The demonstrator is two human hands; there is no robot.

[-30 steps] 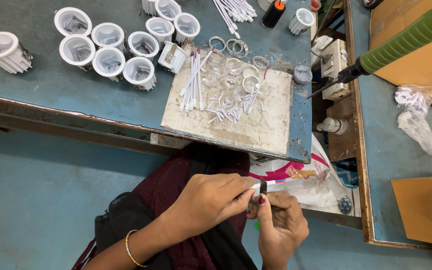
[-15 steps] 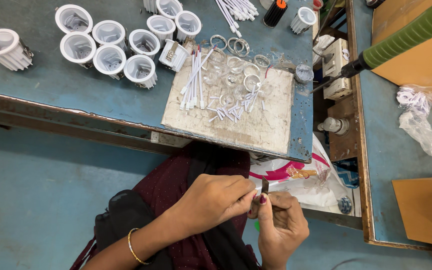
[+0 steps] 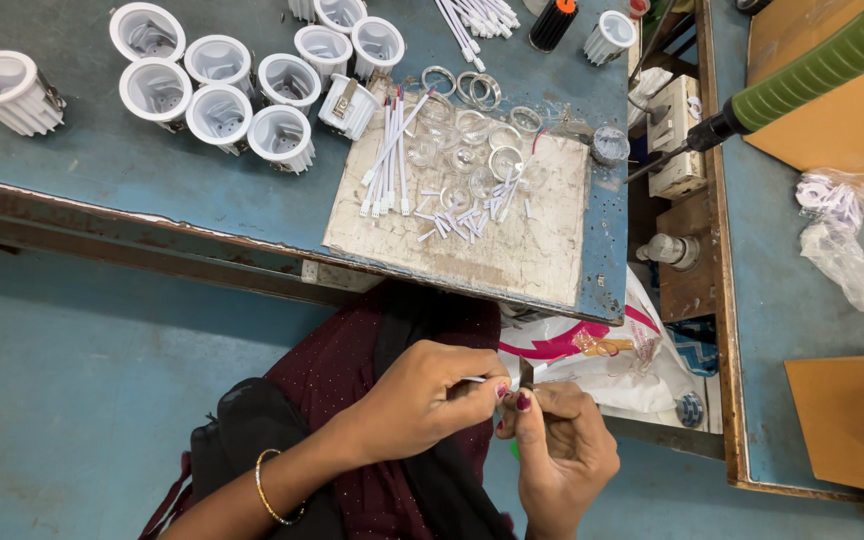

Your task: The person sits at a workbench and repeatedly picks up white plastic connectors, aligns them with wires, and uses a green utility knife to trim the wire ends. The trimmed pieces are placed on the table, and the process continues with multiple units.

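Observation:
My left hand (image 3: 422,398), a gold bangle on its wrist, pinches a thin white wire (image 3: 474,379) over my lap, below the table's edge. My right hand (image 3: 564,452) meets it fingertip to fingertip and grips a small dark blade-like tool (image 3: 525,373) set against the wire. A short white end of the wire pokes out to the right of the tool. On the table above lies a worn white board (image 3: 512,250) carrying a bundle of white wires (image 3: 390,160), short cut wire pieces (image 3: 457,220) and clear lenses with metal rings (image 3: 472,125).
Several white ribbed lamp housings (image 3: 217,95) stand on the blue table (image 3: 132,180) at the upper left. A green-handled tool (image 3: 812,75) and a socket box (image 3: 677,135) sit at the right. A printed plastic bag (image 3: 602,365) hangs beside my knees.
My hands stay together over my lap, with only small finger shifts on the wire and the tool. Nothing on the table has moved.

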